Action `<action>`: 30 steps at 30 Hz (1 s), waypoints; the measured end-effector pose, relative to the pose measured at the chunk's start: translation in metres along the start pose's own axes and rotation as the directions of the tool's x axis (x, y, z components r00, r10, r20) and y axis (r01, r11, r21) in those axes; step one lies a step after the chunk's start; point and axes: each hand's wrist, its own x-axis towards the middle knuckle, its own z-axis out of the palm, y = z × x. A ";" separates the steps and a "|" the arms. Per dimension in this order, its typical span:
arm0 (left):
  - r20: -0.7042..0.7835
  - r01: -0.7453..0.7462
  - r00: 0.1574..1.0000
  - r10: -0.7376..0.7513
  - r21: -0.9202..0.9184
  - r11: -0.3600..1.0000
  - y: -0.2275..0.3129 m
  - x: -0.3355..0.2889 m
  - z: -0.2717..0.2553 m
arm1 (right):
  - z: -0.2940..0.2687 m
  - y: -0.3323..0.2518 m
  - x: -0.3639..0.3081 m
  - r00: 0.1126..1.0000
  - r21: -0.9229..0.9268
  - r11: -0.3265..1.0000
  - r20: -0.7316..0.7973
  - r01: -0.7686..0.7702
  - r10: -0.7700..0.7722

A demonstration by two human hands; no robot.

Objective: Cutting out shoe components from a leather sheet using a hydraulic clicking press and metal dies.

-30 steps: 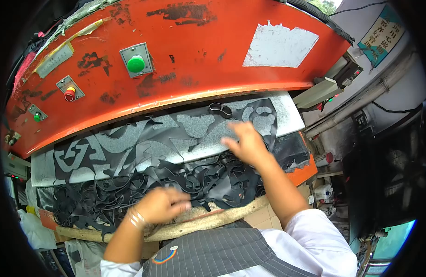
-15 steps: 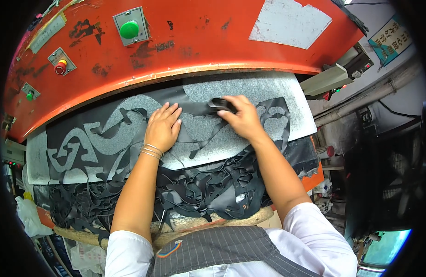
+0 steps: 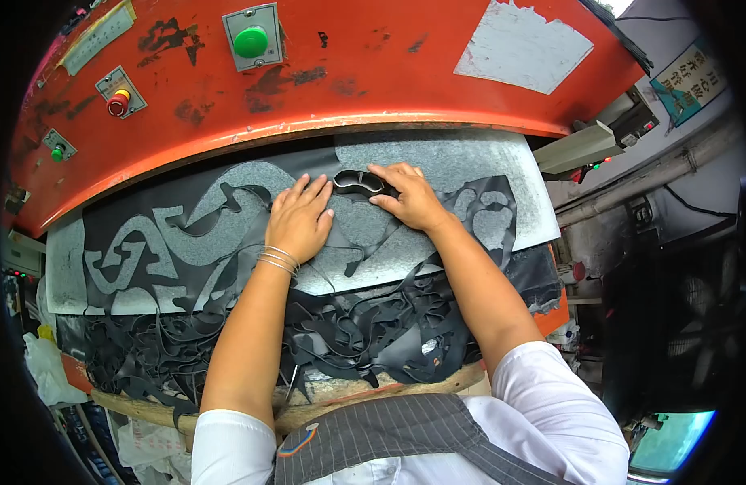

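Note:
My right hand point(image 3: 409, 196) grips a small curved metal cutting die point(image 3: 358, 183) between thumb and fingers, its hollow outline facing up. The die rests on a strip of black leather-like sheet point(image 3: 312, 162) near the middle of the pale cutting board point(image 3: 429, 153). Flat on that same sheet lies my left hand point(image 3: 300, 218), fingers stretched out, its fingertips close to the die's left end. Curved shapes are cut out of the sheet, and the speckled grey board shows through the gaps.
An orange machine beam point(image 3: 348, 81) spans the far side, with a large green button point(image 3: 250, 42) and a red knob point(image 3: 118, 103). A heap of black offcuts point(image 3: 373, 331) lies along the near edge, above a worn tan rim point(image 3: 146, 408). Grey brackets point(image 3: 579, 149) stand at right.
My right hand has brought the die slightly left and turned it from tilted to flat on the sheet, beside my left fingertips. My left hand stays pressed on the sheet.

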 end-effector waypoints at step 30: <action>-0.351 0.360 0.695 -0.627 -0.586 0.726 -0.210 -0.252 -0.251 | -0.019 -0.217 -0.024 0.995 0.159 0.987 -0.099 0.027 -0.011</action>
